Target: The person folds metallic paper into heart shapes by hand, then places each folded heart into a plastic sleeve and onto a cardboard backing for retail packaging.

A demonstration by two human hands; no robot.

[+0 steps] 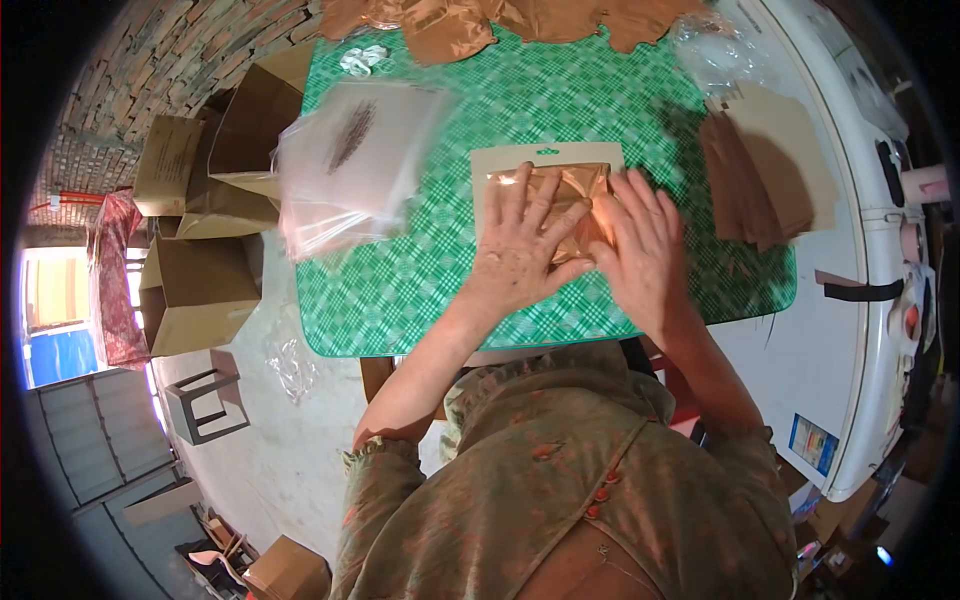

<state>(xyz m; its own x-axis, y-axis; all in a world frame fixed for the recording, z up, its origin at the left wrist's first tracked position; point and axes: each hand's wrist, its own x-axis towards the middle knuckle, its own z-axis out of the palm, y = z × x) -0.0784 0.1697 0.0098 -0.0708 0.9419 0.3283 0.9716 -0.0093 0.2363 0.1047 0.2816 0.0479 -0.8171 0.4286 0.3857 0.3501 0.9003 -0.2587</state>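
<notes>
A cream backing card (481,195) with a hanger slot at its top edge lies on the green checked tablecloth (400,320). On the card rests a shiny copper-coloured foil piece (576,182), partly covered by my fingers. My left hand (517,245) presses flat on the foil with its fingers spread. Over the right edge of the card and foil lies my right hand (643,245), its fingers stretched out. Neither hand grips anything.
Clear plastic bags (395,140) are piled at the left. Cream cards (785,150) with brown pieces (735,180) lie at the right. More copper foil (445,35) lines the far edge. Open cardboard boxes (205,275) and a small stool (205,400) stand left of the table.
</notes>
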